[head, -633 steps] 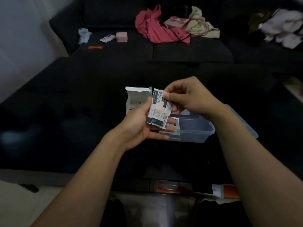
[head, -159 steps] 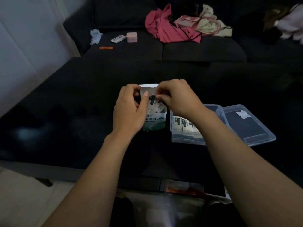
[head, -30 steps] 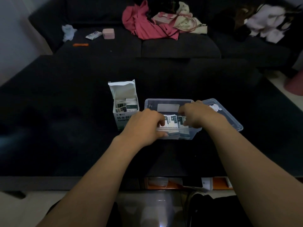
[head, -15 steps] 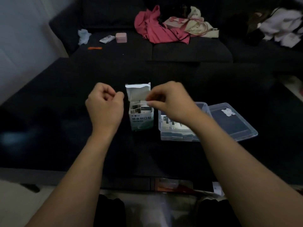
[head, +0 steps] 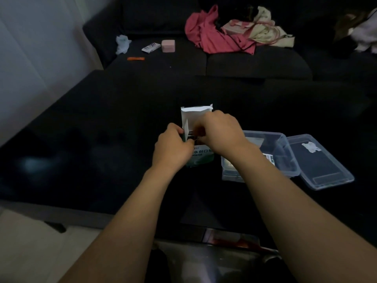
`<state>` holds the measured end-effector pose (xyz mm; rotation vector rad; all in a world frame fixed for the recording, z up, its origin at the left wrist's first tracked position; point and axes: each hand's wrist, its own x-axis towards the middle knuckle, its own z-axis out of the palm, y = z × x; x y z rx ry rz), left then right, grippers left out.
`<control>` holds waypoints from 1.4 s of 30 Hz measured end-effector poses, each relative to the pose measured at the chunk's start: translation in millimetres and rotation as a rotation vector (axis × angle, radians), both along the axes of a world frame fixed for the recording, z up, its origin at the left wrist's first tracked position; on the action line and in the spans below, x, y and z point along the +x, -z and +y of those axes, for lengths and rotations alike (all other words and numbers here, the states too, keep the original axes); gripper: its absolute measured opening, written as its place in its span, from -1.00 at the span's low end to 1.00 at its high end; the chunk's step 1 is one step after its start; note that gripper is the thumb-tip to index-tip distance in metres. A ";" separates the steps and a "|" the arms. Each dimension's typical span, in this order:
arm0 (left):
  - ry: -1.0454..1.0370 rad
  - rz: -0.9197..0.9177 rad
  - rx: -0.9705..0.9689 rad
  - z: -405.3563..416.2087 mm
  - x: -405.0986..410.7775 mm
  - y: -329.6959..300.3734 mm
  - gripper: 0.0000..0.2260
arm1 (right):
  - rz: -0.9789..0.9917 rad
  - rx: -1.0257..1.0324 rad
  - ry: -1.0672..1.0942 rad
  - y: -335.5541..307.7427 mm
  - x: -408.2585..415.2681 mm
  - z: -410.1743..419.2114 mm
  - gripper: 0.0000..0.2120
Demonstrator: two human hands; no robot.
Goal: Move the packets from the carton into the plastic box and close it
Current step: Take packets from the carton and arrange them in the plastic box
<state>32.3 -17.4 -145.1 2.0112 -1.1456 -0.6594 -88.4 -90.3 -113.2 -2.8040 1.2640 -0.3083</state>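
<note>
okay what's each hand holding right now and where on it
Left hand grips the carton at its upper left edge. Right hand reaches into its open top; any pinch there is hidden.

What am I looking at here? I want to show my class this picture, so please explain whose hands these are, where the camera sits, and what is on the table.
There is no machine: a person wears a camera on the head, looking down at their own bare hands. On the dark table stands an open white carton. The left hand steadies its side; the right hand reaches into its top for packets, though its grip is hidden. Beside it sits the clear plastic box holding some packets, its lid lying alongside.
</note>
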 end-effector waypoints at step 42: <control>-0.179 -0.042 -0.394 9.8 -16.9 -15.6 -0.65 | -0.438 0.253 0.048 -58.4 -60.8 -13.1 -0.91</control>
